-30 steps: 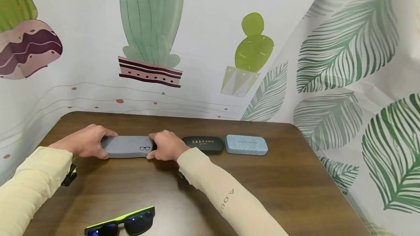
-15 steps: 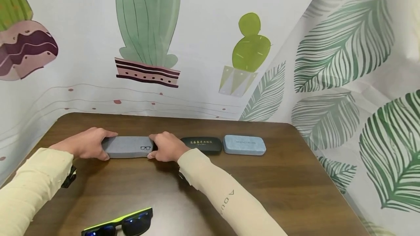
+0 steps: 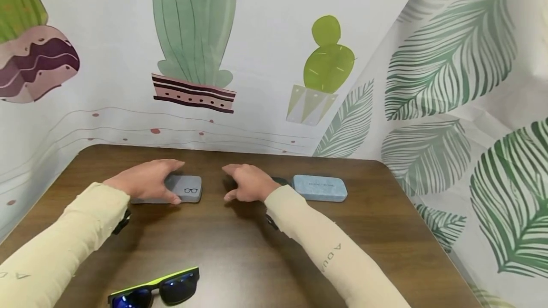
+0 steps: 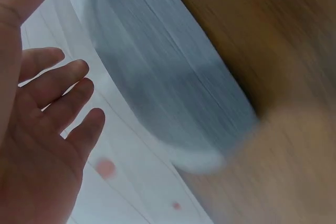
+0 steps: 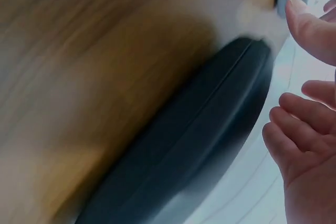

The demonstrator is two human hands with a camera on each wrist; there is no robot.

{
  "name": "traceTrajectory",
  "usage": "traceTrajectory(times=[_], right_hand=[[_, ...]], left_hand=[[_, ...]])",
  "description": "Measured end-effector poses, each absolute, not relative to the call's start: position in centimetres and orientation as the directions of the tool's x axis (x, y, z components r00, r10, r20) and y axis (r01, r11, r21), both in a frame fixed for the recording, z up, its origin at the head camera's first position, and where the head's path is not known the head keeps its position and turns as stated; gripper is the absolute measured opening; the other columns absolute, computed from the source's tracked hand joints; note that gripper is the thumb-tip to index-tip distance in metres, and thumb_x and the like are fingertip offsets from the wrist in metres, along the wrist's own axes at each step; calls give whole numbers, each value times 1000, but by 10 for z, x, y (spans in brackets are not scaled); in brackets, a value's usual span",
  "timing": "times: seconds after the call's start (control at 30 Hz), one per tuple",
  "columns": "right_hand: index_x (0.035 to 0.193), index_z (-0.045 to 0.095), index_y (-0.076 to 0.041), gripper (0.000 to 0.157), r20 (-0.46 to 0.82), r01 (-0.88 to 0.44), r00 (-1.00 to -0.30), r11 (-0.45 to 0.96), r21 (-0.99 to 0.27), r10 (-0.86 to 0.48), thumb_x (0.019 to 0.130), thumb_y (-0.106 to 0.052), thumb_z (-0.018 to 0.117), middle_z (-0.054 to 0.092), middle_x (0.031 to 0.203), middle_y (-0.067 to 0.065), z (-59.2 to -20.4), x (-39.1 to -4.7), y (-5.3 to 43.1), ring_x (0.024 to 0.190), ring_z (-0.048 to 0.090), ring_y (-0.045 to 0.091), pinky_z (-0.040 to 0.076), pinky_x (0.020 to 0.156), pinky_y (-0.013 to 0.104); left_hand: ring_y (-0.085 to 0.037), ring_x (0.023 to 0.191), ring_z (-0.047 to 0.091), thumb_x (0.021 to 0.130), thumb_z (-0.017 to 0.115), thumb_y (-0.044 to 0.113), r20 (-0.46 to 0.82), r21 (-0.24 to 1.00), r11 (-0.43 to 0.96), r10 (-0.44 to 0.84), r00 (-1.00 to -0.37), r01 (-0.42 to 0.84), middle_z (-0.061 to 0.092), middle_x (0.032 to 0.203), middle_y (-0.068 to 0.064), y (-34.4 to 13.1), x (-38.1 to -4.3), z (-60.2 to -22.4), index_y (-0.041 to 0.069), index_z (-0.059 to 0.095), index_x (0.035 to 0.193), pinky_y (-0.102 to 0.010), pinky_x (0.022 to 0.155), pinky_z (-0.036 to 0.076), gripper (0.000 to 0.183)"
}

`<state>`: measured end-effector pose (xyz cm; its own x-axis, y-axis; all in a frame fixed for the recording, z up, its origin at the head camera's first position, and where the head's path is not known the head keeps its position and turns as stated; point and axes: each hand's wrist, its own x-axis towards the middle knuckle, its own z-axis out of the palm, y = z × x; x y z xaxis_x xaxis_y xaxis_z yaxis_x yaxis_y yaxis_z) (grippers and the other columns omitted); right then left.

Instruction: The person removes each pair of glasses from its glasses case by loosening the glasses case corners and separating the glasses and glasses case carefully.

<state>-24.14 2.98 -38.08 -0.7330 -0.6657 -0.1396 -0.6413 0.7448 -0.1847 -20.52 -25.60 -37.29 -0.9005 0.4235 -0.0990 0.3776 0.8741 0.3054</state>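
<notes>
A grey glasses case with a small spectacles print lies at the back left of the table. My left hand hovers over its left part, thumb and fingers spread apart; in the left wrist view the fingers stand off the case's side. To the right, my right hand is held with thumb and fingers parted and nothing between them. It hides most of a black glasses case, which the right wrist view shows apart from the fingers. Beside that one rests a light blue glasses case.
Sunglasses with dark lenses and a lime-green top edge lie near the front of the brown wooden table. A white cloth printed with cacti and leaves hangs behind and to the right.
Both hands have let go of the grey case's ends and moved right: the left across the case, the right off it, over the black case. The grey case stays about where it was.
</notes>
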Motion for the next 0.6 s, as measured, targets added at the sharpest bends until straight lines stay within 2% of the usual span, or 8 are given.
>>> traceTrajectory(times=[0.3,0.47,0.6], right_hand=[[157,46,-9,85,-143,-617,-755,767,-176,-640,88,-44,82,50,161,7,-376,-247,83,148,50,25,42,119,37],[153,50,-5,86,-154,-610,-762,778,-151,-628,84,-39,87,56,156,10,-376,-250,109,142,56,26,46,116,38],[152,52,-4,85,-175,-623,-755,775,-107,-632,81,-34,90,59,152,10,-377,-250,125,136,61,26,49,113,38]], left_hand=[[-43,154,34,83,85,48,-117,307,846,487,-865,435,39,164,-26,-190,-209,-368,-1,42,156,-58,122,33,99],[-40,151,42,85,85,41,-113,327,824,521,-846,463,45,161,-23,-155,-215,-375,-3,44,155,-54,123,35,92],[-36,139,56,83,88,36,-84,347,795,554,-828,497,56,152,-21,-132,-220,-380,-5,49,150,-50,117,43,87]])
